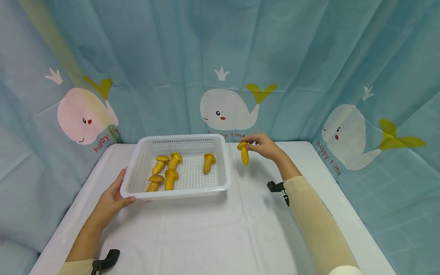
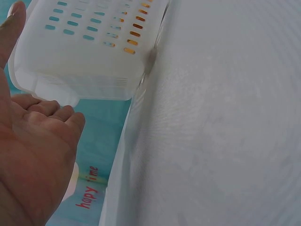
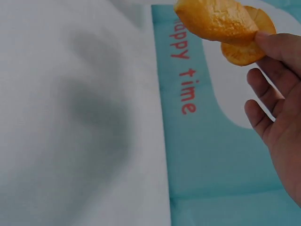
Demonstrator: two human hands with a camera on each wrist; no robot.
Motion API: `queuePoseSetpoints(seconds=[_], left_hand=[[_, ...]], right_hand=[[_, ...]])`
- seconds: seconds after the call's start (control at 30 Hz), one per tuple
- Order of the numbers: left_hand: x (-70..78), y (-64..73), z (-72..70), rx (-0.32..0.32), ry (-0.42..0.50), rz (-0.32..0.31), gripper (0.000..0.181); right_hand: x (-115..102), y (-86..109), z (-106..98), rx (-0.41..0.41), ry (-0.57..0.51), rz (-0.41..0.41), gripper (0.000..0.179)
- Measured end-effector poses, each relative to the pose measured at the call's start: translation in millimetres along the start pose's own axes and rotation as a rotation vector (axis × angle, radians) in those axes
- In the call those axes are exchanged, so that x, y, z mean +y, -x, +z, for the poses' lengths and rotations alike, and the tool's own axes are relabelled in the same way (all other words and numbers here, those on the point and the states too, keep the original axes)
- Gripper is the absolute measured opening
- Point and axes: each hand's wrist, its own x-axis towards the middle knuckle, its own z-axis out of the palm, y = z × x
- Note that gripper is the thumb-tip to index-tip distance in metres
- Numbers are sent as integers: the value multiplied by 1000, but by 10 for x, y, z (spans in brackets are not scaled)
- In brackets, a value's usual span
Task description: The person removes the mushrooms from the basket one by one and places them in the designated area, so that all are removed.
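Observation:
My right hand (image 1: 262,146) pinches a yellow mushroom (image 1: 245,153) close under its cap, between thumb and fingers. The mushroom hangs stem down above the table, just right of a white plastic basket (image 1: 227,168). Seen in the right wrist view, the held mushroom (image 3: 216,21) is clear of the white surface. At the basket's front left corner, my left hand (image 1: 109,202) grips the rim, thumb on the front and fingers along the left side. Several yellow mushrooms (image 1: 173,161) lie in the basket's left part, and a single mushroom (image 1: 208,163) lies toward its right.
The basket stands on a table with a white cloth (image 1: 206,236). Blue curtains (image 1: 165,49) printed with whales surround the back and sides. Each wrist wears a black camera mount, one on the right (image 1: 276,187) and one on the left (image 1: 109,259).

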Motion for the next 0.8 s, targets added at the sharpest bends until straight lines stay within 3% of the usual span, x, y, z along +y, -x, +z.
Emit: queuePoseSetpoints(seconds=[0.43,0.8], left_hand=[[-13,3,6,-2,-22,-10,99],[-10,-7,-2,-1,-17,-2,99]], right_hand=[[383,-25,235,-3,-62,176,27],[539,-27,394,-14,-120,212,28]])
